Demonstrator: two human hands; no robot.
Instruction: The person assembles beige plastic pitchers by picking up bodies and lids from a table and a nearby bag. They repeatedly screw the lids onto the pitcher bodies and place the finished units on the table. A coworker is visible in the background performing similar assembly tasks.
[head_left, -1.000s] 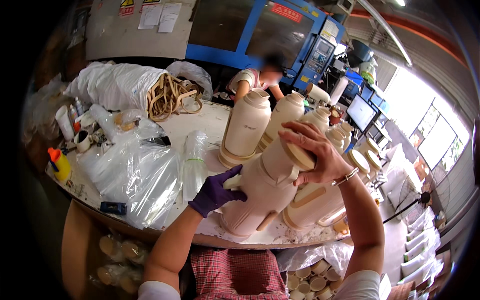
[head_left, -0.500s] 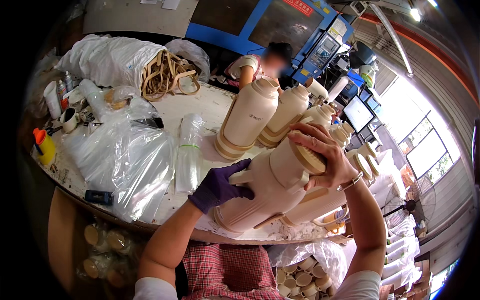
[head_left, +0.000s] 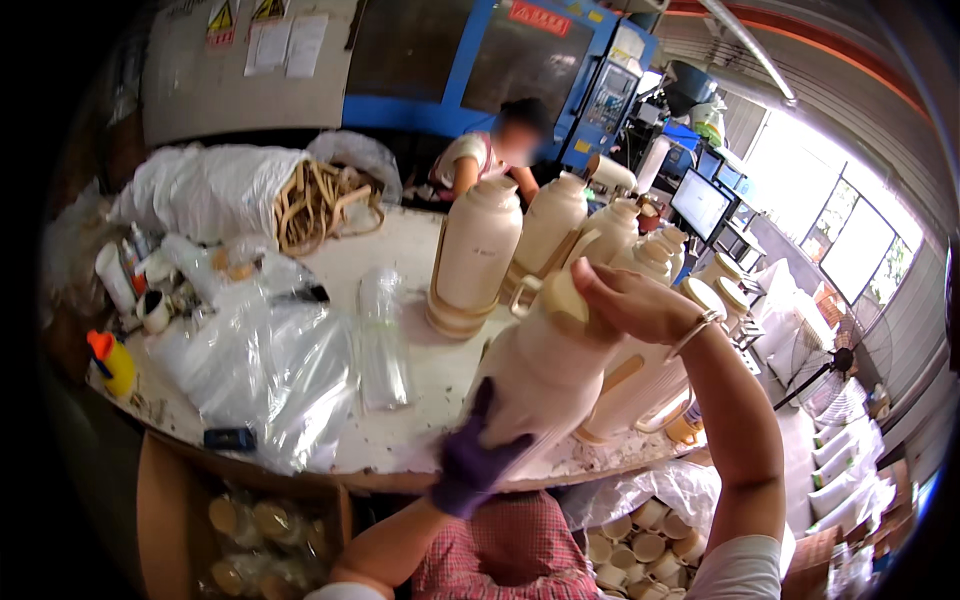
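I hold a tall cream plastic flask (head_left: 540, 385) tilted over the near edge of the white round table (head_left: 420, 300). My left hand (head_left: 478, 452), in a purple glove, grips its lower body. My bare right hand (head_left: 625, 300), with a bracelet on the wrist, is closed over the flask's top. Right behind it stand several more cream flasks (head_left: 478, 255) in a row running back to the right.
Clear plastic bags (head_left: 270, 360) lie on the table's left half. An orange-capped yellow bottle (head_left: 113, 362) and small containers sit at the left edge. A sack of tan handles (head_left: 320, 205) lies at the back. Another person (head_left: 490, 160) works across the table. Boxes of round lids (head_left: 640, 530) stand below.
The flask has come lower and nearer to me, more upright. My left hand slid down from its middle to its lower body. My right hand stays on the top.
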